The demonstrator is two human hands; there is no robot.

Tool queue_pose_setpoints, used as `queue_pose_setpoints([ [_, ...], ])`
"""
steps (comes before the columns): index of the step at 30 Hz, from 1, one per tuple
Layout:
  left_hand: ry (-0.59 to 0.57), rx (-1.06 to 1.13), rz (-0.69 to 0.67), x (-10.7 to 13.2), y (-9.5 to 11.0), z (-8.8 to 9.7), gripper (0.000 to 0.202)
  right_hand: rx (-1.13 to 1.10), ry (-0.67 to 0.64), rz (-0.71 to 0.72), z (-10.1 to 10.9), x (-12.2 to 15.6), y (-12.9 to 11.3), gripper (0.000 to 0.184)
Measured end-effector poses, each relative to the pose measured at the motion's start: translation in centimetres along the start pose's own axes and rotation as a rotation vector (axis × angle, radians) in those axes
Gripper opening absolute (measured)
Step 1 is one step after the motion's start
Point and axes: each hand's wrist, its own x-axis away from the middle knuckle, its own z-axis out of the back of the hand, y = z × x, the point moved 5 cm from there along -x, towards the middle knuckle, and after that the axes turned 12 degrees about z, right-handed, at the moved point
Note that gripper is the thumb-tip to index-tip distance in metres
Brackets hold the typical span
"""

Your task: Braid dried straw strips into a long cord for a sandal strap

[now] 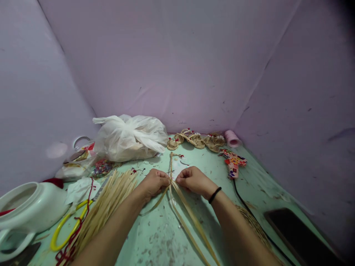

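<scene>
A thin straw braid (171,164) runs away from me down the middle of the table, a small red-tipped end turned right at its far tip. My left hand (155,182) pinches at the braid's near end, fingers closed on the straw. Close beside it, my right hand (196,181) is also closed in a pinch at the same spot. Loose flat straw strands (192,218) fan out from between the hands toward me, with one curving left. Fingertips partly hide the crossing point. A black band circles my right wrist.
At left lie a bundle of straw (107,203), yellow-handled scissors (57,236), red yarn (72,245) and a white pot (47,207). Behind are a white plastic bag (130,136), woven straw pieces (196,140) and a pink spool (232,139). A patterned corded tool (233,162) and dark phone (299,236) lie right.
</scene>
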Motion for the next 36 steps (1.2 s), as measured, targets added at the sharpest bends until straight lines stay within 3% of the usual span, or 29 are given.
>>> queue_pose_setpoints([
  [5, 0.004, 0.0, 0.001, 0.0, 0.2, -0.1, 0.009, -0.175, -0.042, -0.102, -0.7, 0.6, -1.1, 0.012],
  [11, 0.013, -0.024, -0.021, -0.1, 0.2, -0.1, 0.008, -0.161, 0.062, -0.167, -0.2, 0.5, -1.4, 0.013],
  [15, 0.027, -0.033, -0.027, -0.2, 0.2, -0.2, 0.008, -0.184, 0.066, -0.171, -0.3, 0.5, -1.4, 0.01],
  [18, 0.045, -0.026, -0.011, -0.1, 0.1, -0.1, 0.008, -0.139, 0.019, -0.13, -0.8, 0.6, -1.4, 0.01],
  [22, 0.036, 0.033, 0.004, 0.2, 0.2, -0.1, 0.013, 0.087, -0.038, -0.027, -1.6, 0.6, -2.0, 0.01],
  [28, -0.055, 0.103, 0.008, 0.2, 0.1, 0.0, 0.016, 0.466, 0.019, 0.167, -1.7, 1.2, -4.5, 0.016],
  [33, -0.033, 0.071, -0.01, 0.1, 0.1, 0.2, 0.013, 0.479, -0.01, 0.208, -1.6, 1.3, -4.6, 0.017],
  [36, -0.015, 0.025, -0.015, 0.2, 0.2, 0.2, 0.013, 0.373, -0.055, 0.139, -1.2, 0.9, -3.3, 0.013],
])
